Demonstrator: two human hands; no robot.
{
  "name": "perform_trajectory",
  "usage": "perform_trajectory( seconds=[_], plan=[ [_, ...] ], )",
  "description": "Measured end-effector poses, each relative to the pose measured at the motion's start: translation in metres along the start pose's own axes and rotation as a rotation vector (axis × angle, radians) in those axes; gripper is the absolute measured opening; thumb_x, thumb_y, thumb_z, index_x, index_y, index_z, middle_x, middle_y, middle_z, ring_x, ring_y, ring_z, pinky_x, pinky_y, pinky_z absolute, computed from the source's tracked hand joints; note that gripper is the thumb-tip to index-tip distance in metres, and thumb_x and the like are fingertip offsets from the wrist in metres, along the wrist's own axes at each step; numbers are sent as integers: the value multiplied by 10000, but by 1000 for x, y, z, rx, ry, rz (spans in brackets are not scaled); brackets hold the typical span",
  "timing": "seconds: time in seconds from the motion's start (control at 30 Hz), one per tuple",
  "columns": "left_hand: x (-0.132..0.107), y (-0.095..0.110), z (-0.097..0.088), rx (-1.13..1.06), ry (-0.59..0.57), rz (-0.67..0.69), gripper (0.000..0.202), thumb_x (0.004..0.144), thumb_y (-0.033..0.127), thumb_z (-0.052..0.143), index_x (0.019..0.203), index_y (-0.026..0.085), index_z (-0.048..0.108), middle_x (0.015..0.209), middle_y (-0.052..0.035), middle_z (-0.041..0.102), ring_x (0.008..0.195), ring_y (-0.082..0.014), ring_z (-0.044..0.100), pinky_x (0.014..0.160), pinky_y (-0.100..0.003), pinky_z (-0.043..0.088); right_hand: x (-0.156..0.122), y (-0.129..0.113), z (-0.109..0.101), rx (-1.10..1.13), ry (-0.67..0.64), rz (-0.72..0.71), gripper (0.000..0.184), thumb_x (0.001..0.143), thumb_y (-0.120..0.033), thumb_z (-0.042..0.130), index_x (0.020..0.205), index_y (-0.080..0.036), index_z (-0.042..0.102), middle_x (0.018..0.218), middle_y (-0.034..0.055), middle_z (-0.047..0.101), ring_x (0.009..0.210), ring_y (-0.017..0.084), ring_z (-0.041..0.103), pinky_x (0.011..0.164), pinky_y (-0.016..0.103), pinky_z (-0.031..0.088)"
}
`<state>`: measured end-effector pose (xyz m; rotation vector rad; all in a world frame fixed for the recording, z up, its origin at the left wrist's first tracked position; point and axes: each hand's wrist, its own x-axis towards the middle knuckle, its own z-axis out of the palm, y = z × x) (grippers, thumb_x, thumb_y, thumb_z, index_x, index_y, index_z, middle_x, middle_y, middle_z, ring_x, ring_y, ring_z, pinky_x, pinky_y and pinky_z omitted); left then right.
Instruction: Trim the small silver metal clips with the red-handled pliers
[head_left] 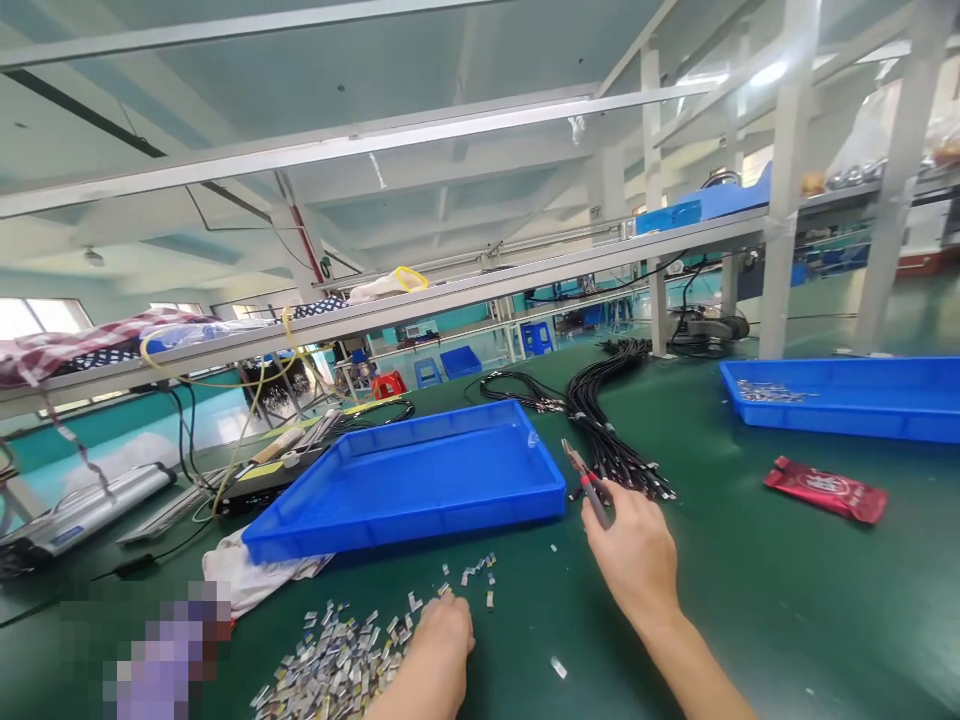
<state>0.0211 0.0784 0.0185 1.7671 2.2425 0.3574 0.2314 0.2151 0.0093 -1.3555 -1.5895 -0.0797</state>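
Pliers with red handles and slim metal jaws (587,483) are clamped in the right hand (634,560), their tip pointing up toward the bundle of thin black cables with metal end plugs (609,430) that lies just beside them on the green tabletop (787,600). The left hand (442,640) is laid, fingers curled together, on the edge of the heap of small silvery metal clips (337,665) near the front edge. By judgement, one clip is best singled out from the heap with the fingertips before anything is gripped, and the pliers are best kept low and steady so that the cable ends are not disturbed. Between the hands, further back, an empty shallow blue plastic tray (420,480) is set; a second blue tray (847,400) with a few metal parts stands well apart to the right, a red foil packet (825,490) near it. Overhead, grey steel shelving (450,300) crosses a bright workshop.
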Motion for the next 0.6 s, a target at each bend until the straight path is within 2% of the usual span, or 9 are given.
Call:
perform_trajectory(
  seconds=[0.13,0.23,0.33,0.4,0.47,0.53,0.6],
  plan=[
    [14,30,5,-73,44,96,184,776,78,426,702,207,535,678,-26,586,667,-185,531,620,-290,334,5,2,-3,46,49,38,462,833,-421,374,1051,-111,637,908,108,622,873,292,537,722,369,436],
    [41,59,16,-150,73,178,167,793,100,459,724,194,578,722,-17,624,708,-167,549,656,-274,350,9,6,-6,56,129,93,468,835,-424,371,1049,-106,641,903,113,622,846,297,536,728,376,428],
    [71,81,26,-206,84,216,144,805,106,507,821,177,631,825,-48,658,816,-193,579,752,-310,385,12,9,-9,58,204,135,466,849,-421,375,1050,-96,641,903,115,625,840,293,540,747,372,422],
    [87,90,28,-240,54,224,107,826,158,557,901,159,634,891,-54,654,868,-204,585,804,-357,419,13,10,-10,59,223,141,456,858,-417,378,1047,-99,643,909,109,628,844,284,547,755,361,422],
    [97,97,29,-285,2,219,158,853,258,585,964,151,619,971,-55,639,898,-204,592,821,-397,460,13,9,-9,59,219,141,442,861,-410,379,1043,-106,645,910,103,631,844,276,553,751,350,425],
    [103,103,29,-348,-53,200,221,869,324,579,1013,160,607,1056,-65,620,931,-203,597,823,-404,489,12,8,-8,56,204,139,438,858,-405,384,1050,-110,643,917,103,631,850,275,556,751,347,427],
    [105,108,29,-429,-101,166,226,874,323,576,1033,166,606,1090,-78,613,948,-203,599,820,-390,502,10,6,-8,52,184,130,440,850,-403,388,1059,-110,640,925,106,631,860,279,557,757,349,428]
  ],
)
